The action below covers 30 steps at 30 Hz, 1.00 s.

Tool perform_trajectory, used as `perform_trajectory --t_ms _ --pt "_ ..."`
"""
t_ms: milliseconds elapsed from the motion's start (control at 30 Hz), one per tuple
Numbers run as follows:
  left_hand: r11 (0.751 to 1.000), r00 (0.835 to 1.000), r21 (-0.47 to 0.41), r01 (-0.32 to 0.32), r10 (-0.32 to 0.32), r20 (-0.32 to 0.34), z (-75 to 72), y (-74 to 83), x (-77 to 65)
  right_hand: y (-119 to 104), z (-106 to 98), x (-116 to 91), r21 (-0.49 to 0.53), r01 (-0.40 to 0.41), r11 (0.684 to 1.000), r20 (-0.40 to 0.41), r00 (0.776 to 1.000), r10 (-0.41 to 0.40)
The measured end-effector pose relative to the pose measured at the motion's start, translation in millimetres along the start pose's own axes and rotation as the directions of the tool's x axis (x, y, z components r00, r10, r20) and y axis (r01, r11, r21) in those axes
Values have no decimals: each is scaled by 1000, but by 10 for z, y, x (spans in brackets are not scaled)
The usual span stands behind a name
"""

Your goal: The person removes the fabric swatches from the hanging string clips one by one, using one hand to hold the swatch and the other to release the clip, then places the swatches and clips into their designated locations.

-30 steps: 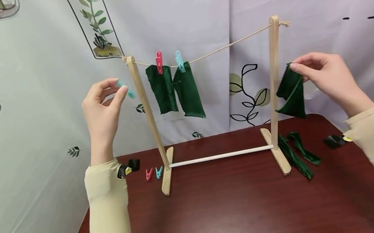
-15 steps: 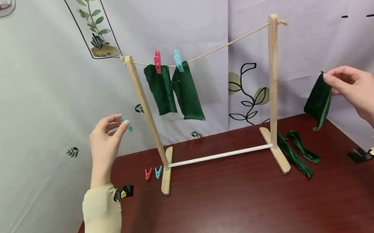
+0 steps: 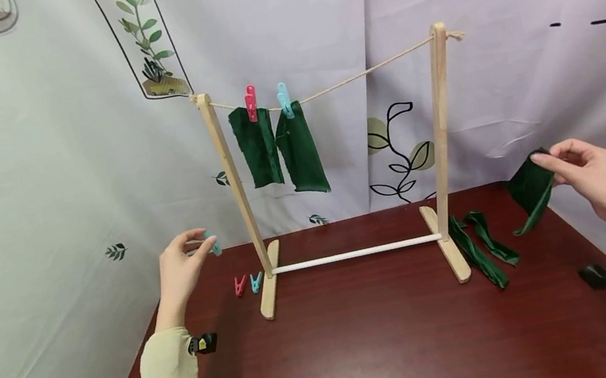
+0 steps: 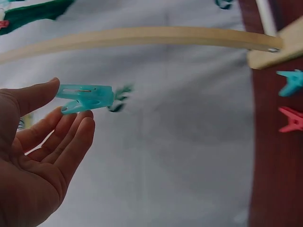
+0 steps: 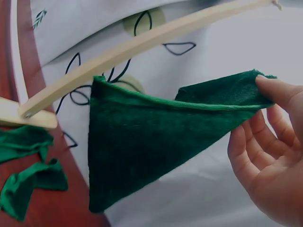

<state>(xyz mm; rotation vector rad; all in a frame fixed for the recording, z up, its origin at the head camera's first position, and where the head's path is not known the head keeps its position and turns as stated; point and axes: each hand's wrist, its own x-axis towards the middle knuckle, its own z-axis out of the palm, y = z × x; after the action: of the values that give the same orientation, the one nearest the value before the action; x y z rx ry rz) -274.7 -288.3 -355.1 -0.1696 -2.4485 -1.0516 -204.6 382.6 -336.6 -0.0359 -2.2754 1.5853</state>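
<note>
Between thumb and fingertips, my left hand pinches a light blue clothespin, left of the wooden drying rack. My right hand pinches a dark green cloth by one corner, right of the rack; the cloth hangs folded over itself. Two green cloths hang on the rope toward its left end. A red clothespin holds the left cloth, and a blue clothespin holds the right cloth.
A red clothespin and a blue clothespin lie on the table by the rack's left foot. Two crumpled green cloths lie beside its right foot. A printed white curtain stands behind.
Both hands have come down, still holding the clothespin and the cloth. The right hand has also moved right, away from the rack's right post. The hung cloths stay in place.
</note>
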Motion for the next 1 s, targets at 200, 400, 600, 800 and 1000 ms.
perform_trajectory --t_ms 200,400,600,800,1000 --pt "997 997 44 68 -70 29 48 -235 -85 178 -36 -45 12 -24 1000 21 999 24" --pt "991 993 76 112 -115 38 98 -418 -134 333 -91 -64 23 -41 999 45 998 40" --pt "982 985 107 155 -161 57 191 -617 -159 488 -125 -93 -30 -82 996 63 995 83" --pt "974 974 119 192 -204 99 288 -800 -191 628 -142 -130 -87 -102 991 79 991 109" --pt "960 955 130 248 -265 132 387 -903 -229 726 -126 -119 -123 -113 986 103 987 126"
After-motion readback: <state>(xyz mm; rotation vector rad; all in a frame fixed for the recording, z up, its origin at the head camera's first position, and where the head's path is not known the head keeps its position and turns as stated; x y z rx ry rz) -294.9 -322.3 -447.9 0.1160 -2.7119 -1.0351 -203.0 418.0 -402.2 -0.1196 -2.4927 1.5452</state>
